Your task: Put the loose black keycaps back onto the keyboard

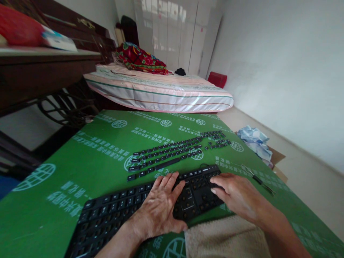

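A black keyboard (142, 195) lies at a slant on the green board. Its top row still has keycaps, while many positions on the right part are bare sockets. My left hand (161, 204) rests flat across the middle of the keyboard, fingers spread. Over the number pad end, my right hand (233, 188) has its fingertips closed in a pinch; whatever is between them is hidden. Beyond the keyboard, loose black keycaps (163, 156) are laid out in several rows, with a smaller group at their right end.
To the right on the green board (88, 172) lies a thin wire tool with a dark handle (258, 179). Beige fabric (227, 236) covers the near edge. A bed (161, 93) stands behind, a wooden table (48, 61) at left, a crumpled blue-white bag (254, 139) on the floor.
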Action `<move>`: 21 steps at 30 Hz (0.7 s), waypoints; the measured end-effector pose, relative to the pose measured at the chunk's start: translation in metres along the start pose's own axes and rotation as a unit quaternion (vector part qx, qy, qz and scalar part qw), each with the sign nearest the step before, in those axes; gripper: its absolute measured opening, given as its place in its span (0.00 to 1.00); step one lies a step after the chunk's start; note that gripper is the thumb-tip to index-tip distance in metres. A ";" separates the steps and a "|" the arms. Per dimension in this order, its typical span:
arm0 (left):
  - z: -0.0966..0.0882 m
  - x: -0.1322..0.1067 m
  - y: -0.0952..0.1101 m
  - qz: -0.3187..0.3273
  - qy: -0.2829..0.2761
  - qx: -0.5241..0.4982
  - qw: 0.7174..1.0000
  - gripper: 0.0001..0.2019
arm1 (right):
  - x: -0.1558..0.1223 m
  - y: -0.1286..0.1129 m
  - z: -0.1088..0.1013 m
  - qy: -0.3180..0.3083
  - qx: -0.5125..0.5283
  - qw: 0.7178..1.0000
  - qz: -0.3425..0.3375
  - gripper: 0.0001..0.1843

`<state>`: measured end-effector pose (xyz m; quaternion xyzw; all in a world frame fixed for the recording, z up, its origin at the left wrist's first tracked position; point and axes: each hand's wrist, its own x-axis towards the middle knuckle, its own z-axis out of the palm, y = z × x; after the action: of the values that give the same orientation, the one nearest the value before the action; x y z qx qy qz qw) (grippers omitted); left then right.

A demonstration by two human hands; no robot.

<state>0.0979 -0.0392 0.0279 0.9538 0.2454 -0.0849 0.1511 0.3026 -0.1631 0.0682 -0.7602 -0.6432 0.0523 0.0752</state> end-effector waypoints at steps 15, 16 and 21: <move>0.012 -0.001 -0.014 0.026 0.035 0.010 0.999 0.48 | 0.112 0.077 -0.023 -0.020 -0.093 0.995 0.003 0.10; 0.015 0.000 -0.017 0.037 0.047 0.015 0.998 0.47 | 0.126 0.083 -0.021 -0.002 -0.104 0.995 -0.002 0.11; 0.029 -0.003 -0.032 0.087 0.149 0.094 0.981 0.36 | 0.188 0.107 -0.002 0.011 -0.130 0.991 -0.012 0.12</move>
<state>0.0767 -0.0239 -0.0067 0.9833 0.1725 0.0494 0.0297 0.4383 0.0047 0.0543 -0.7565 -0.6525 -0.0409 -0.0170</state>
